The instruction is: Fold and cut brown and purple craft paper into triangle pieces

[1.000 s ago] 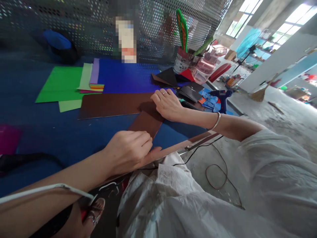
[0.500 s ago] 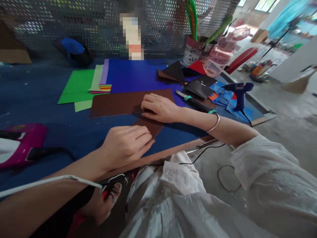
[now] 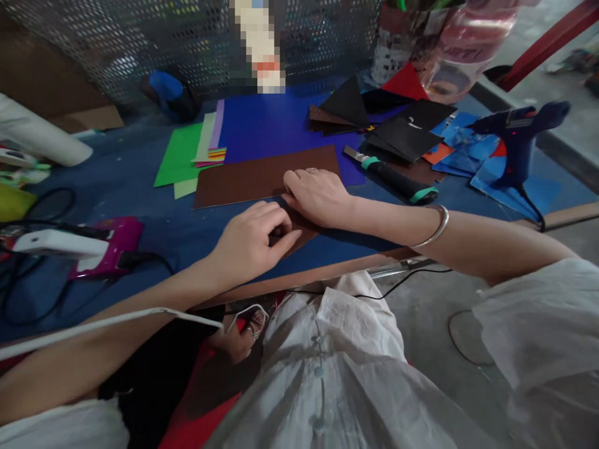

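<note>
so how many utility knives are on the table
1: the black-and-teal utility knife lies just right of the brown sheet. Others may be hidden under loose papers.

A craft workshop, marked out by its blue worktop [image 3: 124, 190] spread with a brown sheet [image 3: 248, 179], a green sheet [image 3: 178, 156], a blue sheet [image 3: 266, 125] and black scraps [image 3: 407, 142], alongside a utility knife [image 3: 395, 181] and a glue gun [image 3: 518, 146] showing a small red light [image 3: 514, 133]. A perforated metal screen [image 3: 322, 47] backs the worktop; a bare grey floor [image 3: 425, 324] shows below.
</note>
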Demonstrator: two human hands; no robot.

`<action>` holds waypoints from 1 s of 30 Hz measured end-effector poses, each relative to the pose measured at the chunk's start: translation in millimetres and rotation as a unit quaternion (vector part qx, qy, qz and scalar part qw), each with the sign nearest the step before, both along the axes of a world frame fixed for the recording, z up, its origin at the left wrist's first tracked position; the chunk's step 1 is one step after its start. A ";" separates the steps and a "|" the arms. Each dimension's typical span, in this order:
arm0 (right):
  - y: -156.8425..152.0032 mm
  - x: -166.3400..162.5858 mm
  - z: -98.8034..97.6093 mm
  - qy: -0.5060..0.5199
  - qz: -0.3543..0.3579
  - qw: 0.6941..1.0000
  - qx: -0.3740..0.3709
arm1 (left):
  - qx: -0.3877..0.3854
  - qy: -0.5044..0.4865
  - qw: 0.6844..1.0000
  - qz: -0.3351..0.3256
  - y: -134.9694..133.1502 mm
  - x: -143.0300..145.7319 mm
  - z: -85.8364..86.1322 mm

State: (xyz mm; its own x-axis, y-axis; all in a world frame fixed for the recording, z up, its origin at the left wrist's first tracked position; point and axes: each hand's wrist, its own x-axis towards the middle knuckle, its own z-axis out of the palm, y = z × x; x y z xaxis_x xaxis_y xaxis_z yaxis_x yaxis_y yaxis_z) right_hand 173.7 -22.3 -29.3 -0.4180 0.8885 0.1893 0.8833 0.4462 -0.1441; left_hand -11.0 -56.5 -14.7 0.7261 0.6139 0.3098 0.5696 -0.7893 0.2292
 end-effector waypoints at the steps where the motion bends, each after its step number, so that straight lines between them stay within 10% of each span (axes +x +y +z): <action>1: 0.0 0.0 -0.2 0.004 -0.001 1.000 -0.003 | -0.016 0.008 1.000 -0.008 0.3 5.1 0.7; 8: 2.9 13.8 13.5 0.019 -0.002 0.999 0.030 | -0.104 0.011 0.983 -0.150 29.2 1.2 11.3; 14: -1.9 97.0 10.4 0.056 -0.129 0.978 0.155 | -0.082 0.013 0.976 -0.202 56.1 -17.3 1.4; 18: -16.6 128.4 -0.2 0.001 -0.211 0.974 0.081 | -0.081 0.051 0.967 -0.235 63.8 -18.0 -8.3; 30: -106.3 89.4 27.3 -0.030 -0.236 0.971 0.006 | -0.080 0.104 0.974 -0.184 58.4 -19.3 -13.5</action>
